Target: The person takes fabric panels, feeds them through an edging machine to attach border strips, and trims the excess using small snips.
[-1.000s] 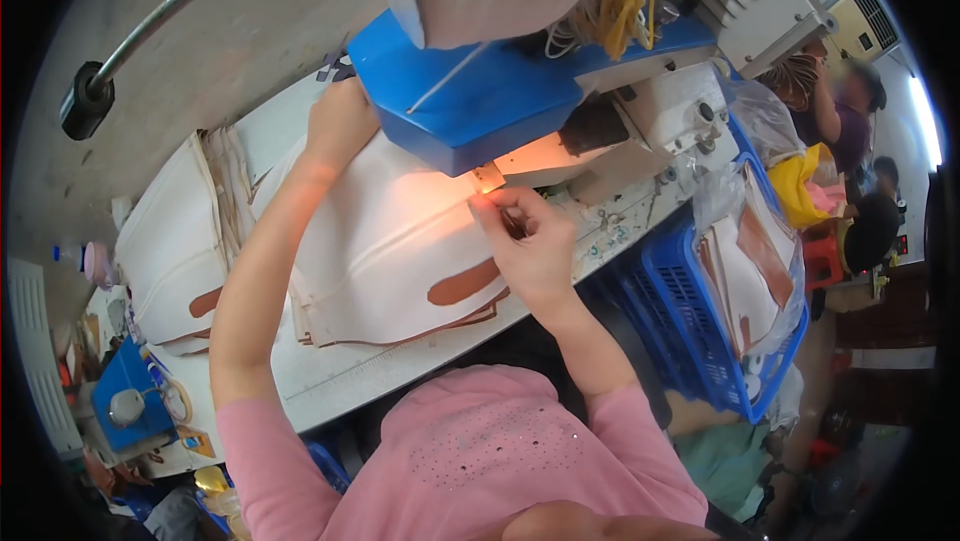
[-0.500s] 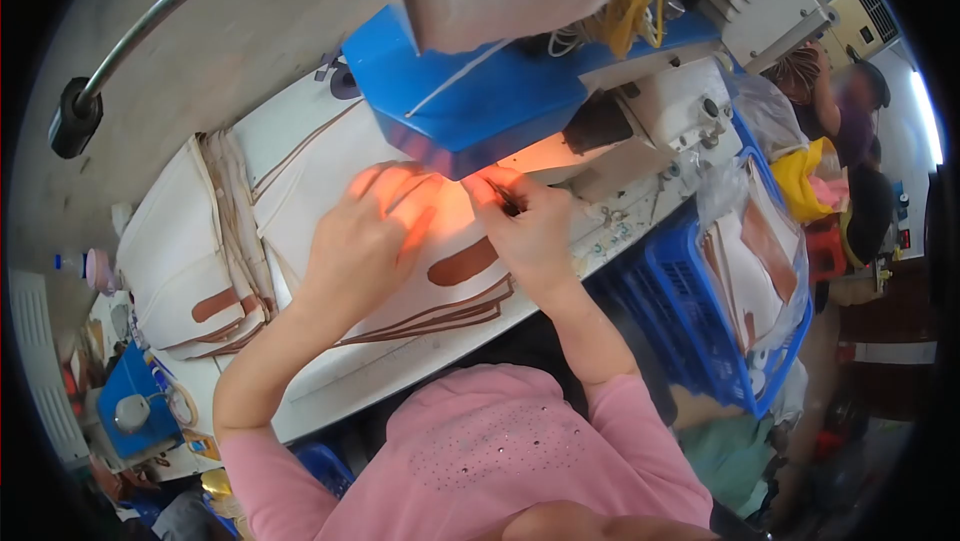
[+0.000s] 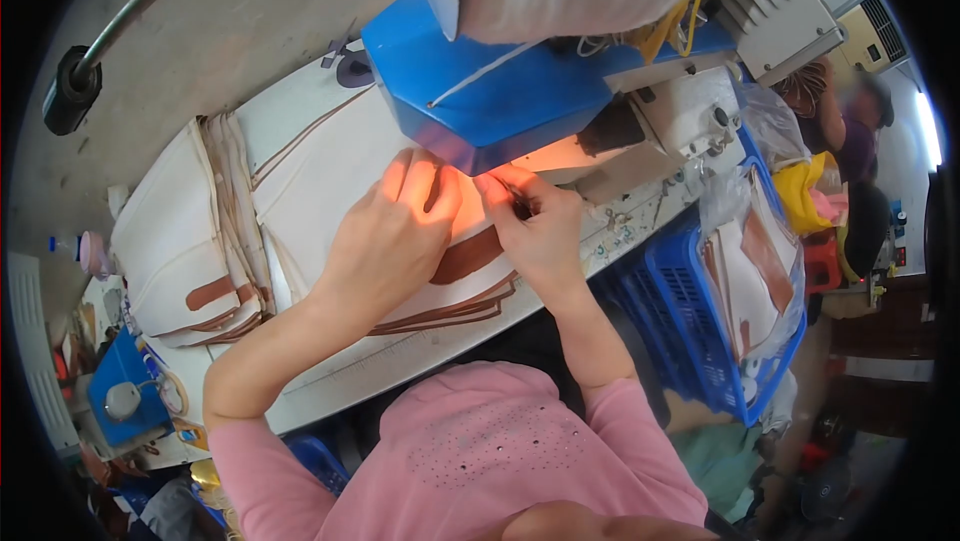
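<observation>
Under the blue head of a sewing machine, both hands work in an orange glow. My left hand rests over a white panel with brown edging; its fingers are bent, thumb and forefinger drawn together near the needle area, and what they pinch is hidden. Close beside it, my right hand is closed around a small dark tool that looks like thread snips, mostly covered by the fingers. A brown oval patch shows on the panel between the hands. More brown-edged layers lie beneath.
A stack of white panels with brown patches lies to the left. On the right, a blue plastic basket holds more pieces. Thread scraps litter the machine bed. A metal lamp arm is upper left; another person is at far right.
My left hand has shifted slightly right, its thumb drawn up toward the forefinger from a more spread pose. My right hand stays near the needle area. The whole view has shifted a little.
</observation>
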### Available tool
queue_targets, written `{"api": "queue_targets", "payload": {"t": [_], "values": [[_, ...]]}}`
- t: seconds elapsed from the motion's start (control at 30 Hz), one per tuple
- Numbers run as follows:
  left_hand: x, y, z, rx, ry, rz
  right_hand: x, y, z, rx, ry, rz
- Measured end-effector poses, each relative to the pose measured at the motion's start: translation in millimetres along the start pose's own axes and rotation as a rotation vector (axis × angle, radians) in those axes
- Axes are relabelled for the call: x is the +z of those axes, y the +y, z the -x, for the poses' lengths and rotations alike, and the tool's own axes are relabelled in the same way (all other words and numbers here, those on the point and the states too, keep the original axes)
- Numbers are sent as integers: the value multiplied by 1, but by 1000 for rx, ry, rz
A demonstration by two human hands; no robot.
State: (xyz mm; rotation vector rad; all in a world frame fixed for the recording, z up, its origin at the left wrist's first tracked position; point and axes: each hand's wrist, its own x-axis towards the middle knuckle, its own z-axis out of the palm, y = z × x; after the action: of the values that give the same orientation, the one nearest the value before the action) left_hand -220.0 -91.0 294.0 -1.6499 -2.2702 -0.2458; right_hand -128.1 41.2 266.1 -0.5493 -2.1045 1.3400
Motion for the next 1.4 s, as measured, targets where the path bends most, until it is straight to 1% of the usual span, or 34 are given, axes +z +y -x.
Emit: {"api": "queue_targets", "payload": {"t": [0.33, 0.47, 0.53, 0.57, 0.67, 0.73, 0.97, 1.03, 1.17, 1.33, 1.4], "values": [[-1, -4, -3, 19, -11, -31, 1, 2, 0, 25, -1, 20], [-3, -8, -3, 25, -55, 75, -4, -1, 2, 100, -44, 2], [-4, -5, -3, 1, -88, 139, -9, -3, 5, 157, -69, -57], [-4, -4, 0, 17, -68, 126, -10, -4, 7, 186, -84, -86], [-4, 3, 7, 46, -7, 122, -12, -9, 9, 185, -74, -156], [-9, 9, 9, 40, 32, 171, -14, -7, 9, 188, -86, -118], [-10, 8, 8, 25, 5, 236, -13, -6, 7, 182, -89, -143], [-12, 7, 6, 14, -3, 293, -13, -9, 7, 228, -95, -184], [-10, 6, 6, 37, 4, 305, -11, -5, 6, 287, -113, -301], [-15, 6, 6, 60, -25, 248, -11, -9, 5, 315, -117, -302], [-14, 1, 4, 66, -58, 270, -9, -9, 4, 331, -108, -313]]}}
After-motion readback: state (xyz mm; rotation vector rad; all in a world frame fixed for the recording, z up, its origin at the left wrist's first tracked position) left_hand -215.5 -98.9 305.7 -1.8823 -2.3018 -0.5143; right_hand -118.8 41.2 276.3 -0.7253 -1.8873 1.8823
